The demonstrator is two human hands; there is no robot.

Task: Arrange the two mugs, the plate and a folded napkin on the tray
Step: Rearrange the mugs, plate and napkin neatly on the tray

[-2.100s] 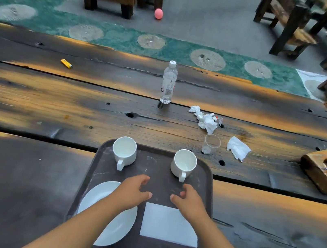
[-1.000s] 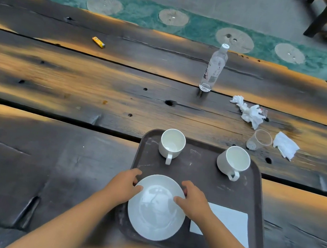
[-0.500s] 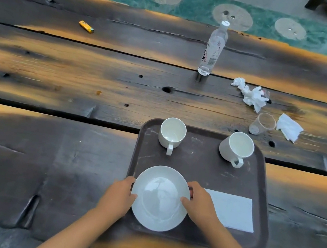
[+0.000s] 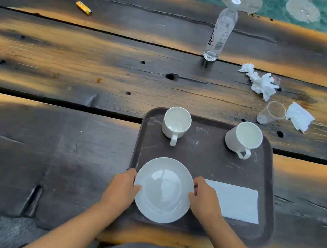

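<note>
A dark brown tray [image 4: 204, 158] lies on the wooden table near its front edge. Two white mugs stand at the tray's far side, one at the left [image 4: 176, 123] and one at the right [image 4: 244, 137], both with handles toward me. A white plate [image 4: 163, 190] rests on the tray's near left part. My left hand [image 4: 123, 190] grips the plate's left rim and my right hand [image 4: 203, 201] grips its right rim. A folded white napkin [image 4: 236, 201] lies flat on the tray, just right of my right hand.
Beyond the tray stand a clear water bottle [image 4: 221, 32] and a tipped clear plastic cup [image 4: 271, 113]. Crumpled tissues [image 4: 260, 82] and another tissue [image 4: 298, 116] lie at the right. A yellow lighter [image 4: 84, 7] lies far left.
Both hands moved from the tray's middle to the plate and closed on its two rims. The camera tilted down and nearer; the plate has stayed on the tray's near left.
</note>
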